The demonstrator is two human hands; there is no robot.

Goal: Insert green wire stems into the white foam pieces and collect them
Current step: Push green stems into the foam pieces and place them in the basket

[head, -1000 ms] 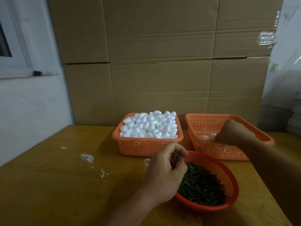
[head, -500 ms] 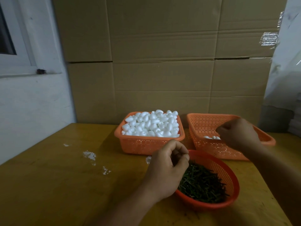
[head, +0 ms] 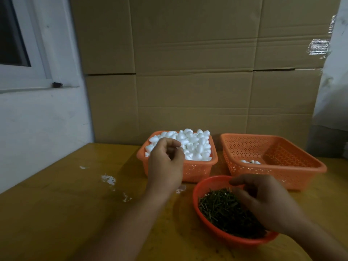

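Curled, both hands' grips unclear: left hand (head: 165,162) moved over heaped white foam pieces (head: 190,143) in their orange basket (head: 195,170); right hand (head: 263,200) moved over green wire stems (head: 220,206) in the round red bowl (head: 203,183).

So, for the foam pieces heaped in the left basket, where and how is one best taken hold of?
Take a top foam piece from above, pinching its rounded sides. The heap stands proud of the left basket rim, so top pieces are exposed and probably lift free. The left hand is already over that basket; the right hand is at the green stems.
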